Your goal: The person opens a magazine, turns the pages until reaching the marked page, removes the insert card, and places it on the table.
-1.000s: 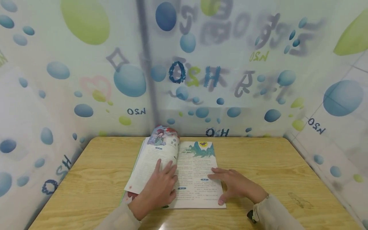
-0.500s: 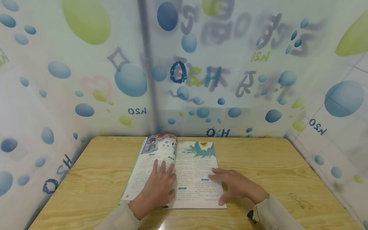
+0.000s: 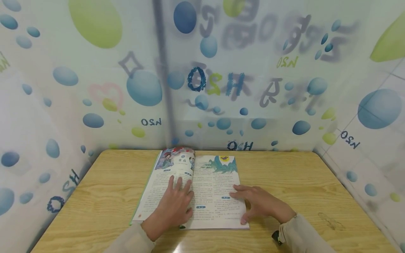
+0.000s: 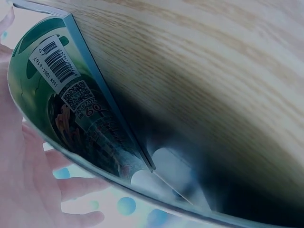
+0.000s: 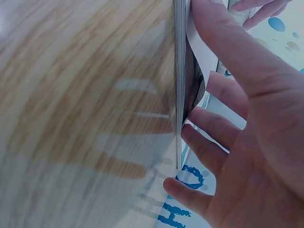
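Note:
An open magazine [image 3: 218, 211] lies on the wooden table, its left pages bulging near the spine. On the left page my left hand [image 3: 174, 205] rests with fingers spread and extended. In the left wrist view the left hand [image 4: 28, 156] lies over the pages, and the curved back cover [image 4: 90, 114] shows a barcode. My right hand [image 3: 261, 203] touches the right page's outer edge, its thumb near the lower corner. Seen from the right wrist, the fingers of the right hand [image 5: 256, 137] lie loosely along the edge, where a page bows up from the stack.
The wooden table [image 3: 284, 172] extends on both sides of the magazine. Behind it hangs a pale curtain [image 3: 253, 123] printed with blue and green drops and lettering. A small dark object [image 3: 276, 238] is at the right sleeve's cuff.
The raised left page has come down flatter and shifted left over the pages below it. My left hand has moved slightly left with it; my right hand stays almost still.

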Action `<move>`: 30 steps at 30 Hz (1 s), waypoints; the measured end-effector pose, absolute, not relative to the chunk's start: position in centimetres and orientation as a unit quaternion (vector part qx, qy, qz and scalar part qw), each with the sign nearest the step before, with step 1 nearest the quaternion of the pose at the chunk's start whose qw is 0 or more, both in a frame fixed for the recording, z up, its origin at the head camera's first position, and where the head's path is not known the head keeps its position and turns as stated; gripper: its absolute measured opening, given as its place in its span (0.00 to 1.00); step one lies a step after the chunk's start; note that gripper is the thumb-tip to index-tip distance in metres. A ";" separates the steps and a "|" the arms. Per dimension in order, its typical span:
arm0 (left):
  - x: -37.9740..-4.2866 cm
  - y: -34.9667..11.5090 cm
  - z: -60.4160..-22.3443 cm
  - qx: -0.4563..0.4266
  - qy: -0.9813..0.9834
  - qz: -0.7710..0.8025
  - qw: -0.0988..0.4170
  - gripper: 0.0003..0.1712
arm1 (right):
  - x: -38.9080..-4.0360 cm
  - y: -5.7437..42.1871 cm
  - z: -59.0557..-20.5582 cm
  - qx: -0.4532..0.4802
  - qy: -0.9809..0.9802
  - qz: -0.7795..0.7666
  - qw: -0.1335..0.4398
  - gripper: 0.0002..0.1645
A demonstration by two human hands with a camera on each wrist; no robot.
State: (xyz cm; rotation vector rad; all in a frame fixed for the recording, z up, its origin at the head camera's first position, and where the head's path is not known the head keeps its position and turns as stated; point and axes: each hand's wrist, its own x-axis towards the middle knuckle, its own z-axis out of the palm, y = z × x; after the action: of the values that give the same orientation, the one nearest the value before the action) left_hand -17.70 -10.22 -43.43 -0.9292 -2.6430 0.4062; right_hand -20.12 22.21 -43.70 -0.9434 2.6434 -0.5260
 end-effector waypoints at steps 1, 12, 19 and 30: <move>-17.7 -10.2 -43.4 -0.324 -0.922 0.142 0.154 0.25 | -20.1 22.2 -43.7 -0.327 0.916 -0.184 0.143 0.54; -17.8 -10.3 -43.7 -0.327 -0.922 0.136 0.155 0.25 | -20.1 22.0 -43.3 -0.319 0.916 -0.190 0.154 0.54; -17.8 -10.4 -43.8 -0.329 -0.919 0.136 0.167 0.24 | -20.2 21.9 -43.2 -0.324 0.918 -0.179 0.144 0.53; -17.9 -10.3 -43.7 -0.334 -0.917 0.132 0.175 0.25 | -20.2 21.6 -43.0 -0.324 0.918 -0.186 0.135 0.48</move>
State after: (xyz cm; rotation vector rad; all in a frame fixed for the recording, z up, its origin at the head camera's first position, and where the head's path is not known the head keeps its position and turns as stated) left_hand -17.86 -10.27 -43.70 -0.9478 -2.5973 0.3741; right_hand -20.19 21.56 -42.97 -0.9391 2.6585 -0.5377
